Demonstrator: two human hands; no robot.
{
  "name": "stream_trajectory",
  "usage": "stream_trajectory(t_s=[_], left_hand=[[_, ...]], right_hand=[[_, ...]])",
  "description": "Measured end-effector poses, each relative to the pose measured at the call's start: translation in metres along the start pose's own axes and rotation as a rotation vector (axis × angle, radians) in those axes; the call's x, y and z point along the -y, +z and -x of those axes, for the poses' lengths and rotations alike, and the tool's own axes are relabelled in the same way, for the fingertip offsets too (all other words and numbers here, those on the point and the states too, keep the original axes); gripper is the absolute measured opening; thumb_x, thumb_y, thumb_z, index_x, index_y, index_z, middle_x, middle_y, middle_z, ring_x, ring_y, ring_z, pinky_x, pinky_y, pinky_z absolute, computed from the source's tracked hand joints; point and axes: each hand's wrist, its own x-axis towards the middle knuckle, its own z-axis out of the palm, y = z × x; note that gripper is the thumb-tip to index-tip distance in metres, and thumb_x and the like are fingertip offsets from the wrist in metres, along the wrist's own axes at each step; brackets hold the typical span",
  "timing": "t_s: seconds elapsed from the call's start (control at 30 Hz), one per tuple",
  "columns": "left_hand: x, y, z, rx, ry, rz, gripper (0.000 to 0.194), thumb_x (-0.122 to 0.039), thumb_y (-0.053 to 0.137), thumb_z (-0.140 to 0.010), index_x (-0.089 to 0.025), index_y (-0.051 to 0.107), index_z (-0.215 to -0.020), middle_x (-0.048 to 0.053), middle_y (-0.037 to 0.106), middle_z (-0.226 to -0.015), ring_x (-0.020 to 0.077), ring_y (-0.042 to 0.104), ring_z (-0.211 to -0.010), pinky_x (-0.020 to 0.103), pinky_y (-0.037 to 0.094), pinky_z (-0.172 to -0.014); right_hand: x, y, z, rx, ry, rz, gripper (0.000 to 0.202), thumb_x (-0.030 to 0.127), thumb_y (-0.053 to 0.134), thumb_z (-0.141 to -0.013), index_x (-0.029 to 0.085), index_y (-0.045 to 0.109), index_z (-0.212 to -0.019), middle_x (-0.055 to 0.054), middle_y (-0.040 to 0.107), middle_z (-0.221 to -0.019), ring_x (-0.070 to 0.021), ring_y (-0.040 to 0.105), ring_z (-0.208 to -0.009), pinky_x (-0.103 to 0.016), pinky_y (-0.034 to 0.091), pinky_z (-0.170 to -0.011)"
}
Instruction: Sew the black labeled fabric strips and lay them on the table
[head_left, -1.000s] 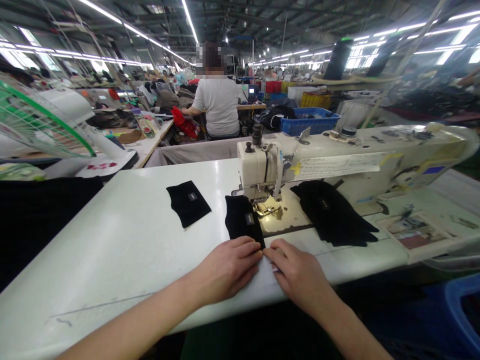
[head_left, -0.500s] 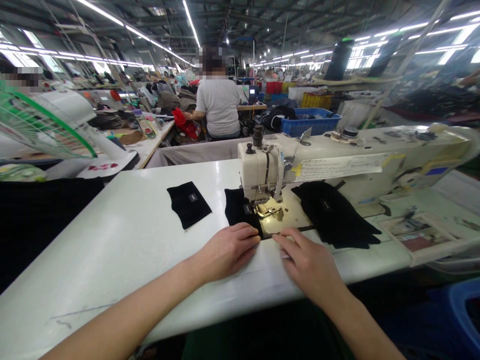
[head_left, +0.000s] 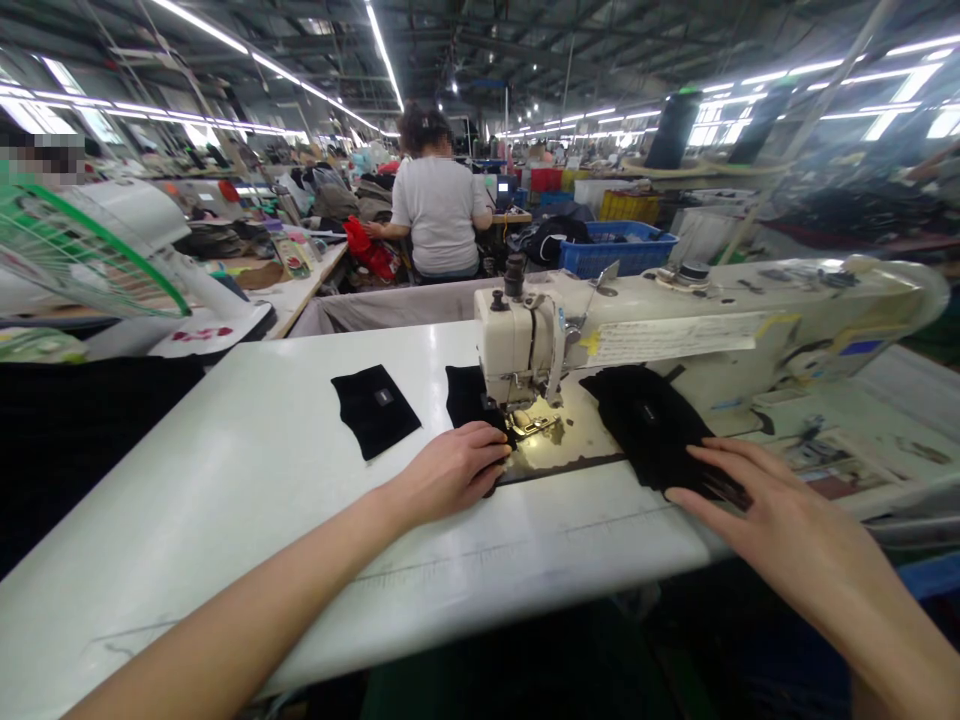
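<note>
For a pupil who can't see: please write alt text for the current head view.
A person's left hand rests on black fabric at a sewing machine; the right hand touches a stack of black pieces. Another black piece lies on the white table.

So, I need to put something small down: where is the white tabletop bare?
Widest: the white tabletop left of the lone black piece. A narrower bare strip borders the front edge, between left hand and right hand. Crowded: beneath the sewing machine, where the left hand lies on another black piece, and where the right hand touches the black stack.
</note>
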Motion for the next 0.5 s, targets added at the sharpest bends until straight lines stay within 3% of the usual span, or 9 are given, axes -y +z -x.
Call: stream_trajectory(t_s=[0.23, 0.37, 0.5], left_hand=[[0.011, -0.001, -0.005, 0.015, -0.021, -0.024, 0.03, -0.024, 0.046, -0.1, -0.013, 0.07, -0.116, 0.014, 0.068, -0.117, 0.0253, 0.064, -0.109, 0.041, 0.057, -0.094], [0.015, -0.004, -0.008, 0.027, -0.042, -0.02, 0.03, -0.024, 0.048, -0.099, -0.012, 0.069, -0.117, 0.014, 0.068, -0.118, 0.0255, 0.063, -0.11, 0.042, 0.056, -0.097], [0.019, -0.004, -0.011, 0.021, -0.039, -0.022, 0.03, -0.022, 0.048, -0.099, -0.011, 0.068, -0.117, 0.014, 0.067, -0.119, 0.0249, 0.062, -0.111, 0.042, 0.055, -0.099]], right_hand=[[-0.017, -0.006, -0.001, 0.1, -0.082, -0.047, 0.039, 0.045, 0.046, -0.092, 0.025, 0.069, -0.116, -0.005, 0.069, -0.127, -0.0288, 0.07, -0.106, -0.045, 0.057, -0.088], [-0.017, -0.009, -0.004, 0.035, -0.118, -0.082, 0.035, 0.042, 0.042, -0.094, 0.026, 0.072, -0.106, -0.004, 0.074, -0.114, -0.0271, 0.073, -0.1, -0.044, 0.058, -0.088], [-0.017, -0.011, -0.005, -0.027, -0.122, -0.061, 0.036, 0.041, 0.041, -0.094, 0.025, 0.07, -0.109, -0.004, 0.075, -0.113, -0.0273, 0.074, -0.095, -0.045, 0.059, -0.084]])
